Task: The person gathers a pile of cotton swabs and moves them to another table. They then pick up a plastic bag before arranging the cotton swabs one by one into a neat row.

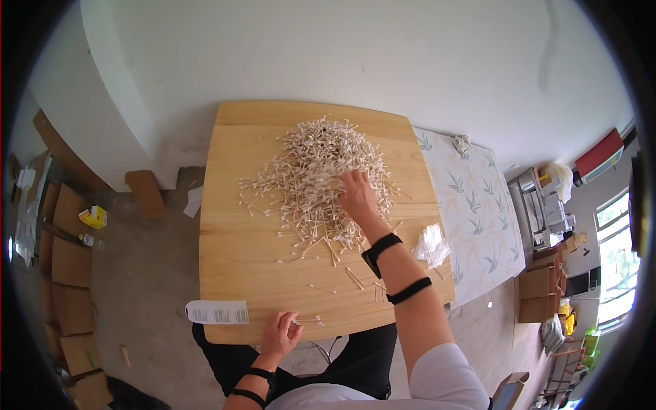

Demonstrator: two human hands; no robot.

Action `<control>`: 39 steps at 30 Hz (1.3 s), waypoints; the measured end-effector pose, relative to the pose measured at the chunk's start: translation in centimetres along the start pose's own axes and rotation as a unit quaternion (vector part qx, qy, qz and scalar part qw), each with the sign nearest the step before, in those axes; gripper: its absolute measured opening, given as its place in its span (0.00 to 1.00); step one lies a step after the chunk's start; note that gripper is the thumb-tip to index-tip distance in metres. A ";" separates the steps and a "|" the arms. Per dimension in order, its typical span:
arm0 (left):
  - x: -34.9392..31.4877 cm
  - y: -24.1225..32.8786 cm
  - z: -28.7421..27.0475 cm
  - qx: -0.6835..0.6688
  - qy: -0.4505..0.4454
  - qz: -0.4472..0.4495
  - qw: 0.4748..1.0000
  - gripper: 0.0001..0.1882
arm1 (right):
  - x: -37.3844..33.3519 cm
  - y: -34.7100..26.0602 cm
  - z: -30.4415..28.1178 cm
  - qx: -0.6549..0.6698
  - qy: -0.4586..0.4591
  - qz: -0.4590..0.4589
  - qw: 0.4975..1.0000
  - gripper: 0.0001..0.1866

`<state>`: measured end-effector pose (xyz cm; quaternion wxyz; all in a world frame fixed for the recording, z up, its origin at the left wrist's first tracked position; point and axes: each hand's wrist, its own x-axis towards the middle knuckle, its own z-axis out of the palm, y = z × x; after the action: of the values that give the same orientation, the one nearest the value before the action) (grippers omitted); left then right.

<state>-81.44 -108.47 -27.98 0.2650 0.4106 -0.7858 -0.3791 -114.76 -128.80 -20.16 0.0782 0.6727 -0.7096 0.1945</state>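
Observation:
A large loose heap of cotton swabs (321, 154) with wooden sticks and white tips covers the middle and far part of the wooden table (239, 273). My right hand (359, 196) reaches into the heap's right side. Its fingers are curled around some swabs, which are smeared by motion just left of the fingertips. By the near edge, my left hand (279, 335) rests with bent fingers closed on a few cotton swabs, whose tips stick out to the right. A white printed card (219, 312) lies left of that hand, partly over the table's edge.
Clear plastic bags (431, 246) lie at the table's right side. Stray swabs (354, 278) are scattered near the front. A leaf-patterned mattress (471, 205) adjoins the table on the right. Cardboard boxes (73, 266) line the floor at the left; more boxes (538, 294) stand far right.

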 end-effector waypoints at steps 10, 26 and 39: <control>0.1 -0.3 0.1 0.008 0.011 0.006 1.000 0.21 | -7.0 1.0 -2.8 0.098 0.065 0.075 0.990 0.37; 0.7 0.5 0.5 0.019 0.015 0.011 1.000 0.20 | -1.0 3.4 2.4 0.469 0.036 0.461 0.752 0.49; 0.3 0.6 -0.3 0.017 0.011 0.003 1.000 0.20 | -4.6 5.5 -1.6 0.597 0.085 0.383 0.700 0.27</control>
<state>-81.67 -108.63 -27.27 0.2674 0.4166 -0.7906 -0.3605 -120.09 -123.81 -21.36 -0.3605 0.2293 -0.6317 0.6468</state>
